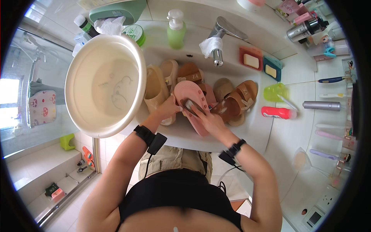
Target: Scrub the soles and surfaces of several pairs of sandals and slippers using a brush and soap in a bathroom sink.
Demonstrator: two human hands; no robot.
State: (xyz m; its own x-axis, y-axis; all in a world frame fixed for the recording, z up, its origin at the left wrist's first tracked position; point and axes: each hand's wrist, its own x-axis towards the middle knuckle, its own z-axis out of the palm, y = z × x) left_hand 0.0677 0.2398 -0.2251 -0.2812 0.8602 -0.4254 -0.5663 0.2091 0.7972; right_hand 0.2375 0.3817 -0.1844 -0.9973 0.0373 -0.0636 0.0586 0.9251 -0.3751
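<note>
A pink rubber clog (185,90) lies slanted over the other footwear in the white sink (255,130). My left hand (170,107) grips its left edge. In my right hand (213,121) is a small scrub brush (189,105), pressed against the clog; my fingers partly cover the brush. A beige clog (155,84) rests left of my left hand, with another beige clog (169,69) behind. Brown strapped sandals (246,90) with pale lettering sit to the right, some whitish suds on one. A second brown sandal (188,71) lies behind the pink clog.
A large cream basin (87,87) stands at the sink's left. Behind are a green pump bottle (176,34) and a faucet (218,55) wrapped in white material. Soap dishes (251,59), a green cup (274,92) and a red bottle (276,112) line the right side.
</note>
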